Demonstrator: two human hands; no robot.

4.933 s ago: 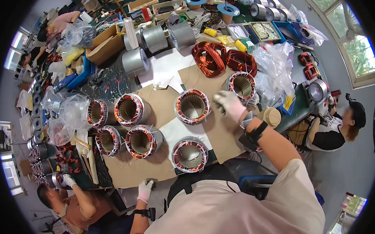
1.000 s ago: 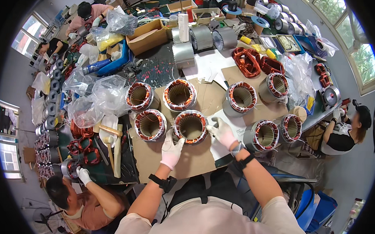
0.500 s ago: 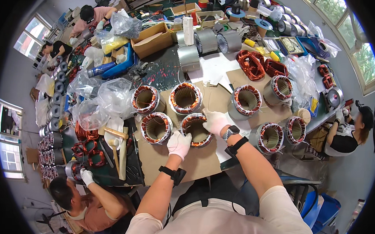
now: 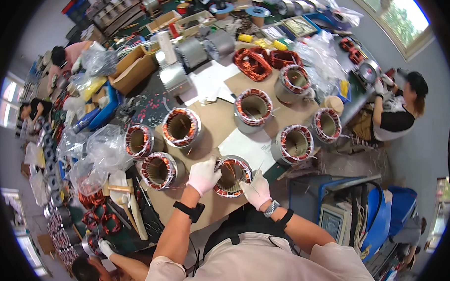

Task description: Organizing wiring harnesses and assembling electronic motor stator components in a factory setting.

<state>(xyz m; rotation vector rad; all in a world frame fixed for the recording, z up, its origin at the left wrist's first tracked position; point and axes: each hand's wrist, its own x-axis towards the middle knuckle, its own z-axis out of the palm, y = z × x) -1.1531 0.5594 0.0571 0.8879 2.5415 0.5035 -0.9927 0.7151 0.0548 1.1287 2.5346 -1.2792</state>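
Gloved in white, my left hand (image 4: 204, 175) grips the left rim of a motor stator (image 4: 230, 176), a metal cylinder with copper windings and white lacing round its top. My right hand (image 4: 256, 191) holds the same stator by its near right rim, fingers bent over the edge. It stands upright near the front edge of the brown cardboard (image 4: 203, 209). Left of it stand more wound stators: one beside my left hand (image 4: 159, 171), one behind that (image 4: 140, 141), and a taller-looking one (image 4: 181, 128). My fingertips inside the rim are partly hidden.
More stators (image 4: 253, 110) stand on the right of the cardboard. Red copper coils (image 4: 252, 63) and bare metal cores (image 4: 191, 51) lie behind. A mallet (image 4: 121, 188) and plastic bags (image 4: 108, 146) are at left. Co-workers sit at right (image 4: 397, 104) and lower left (image 4: 94, 269).
The view has turned rightward. The held stator has moved toward me and away from the stators on its left. My right hand has shifted from its far right rim to its near right rim.
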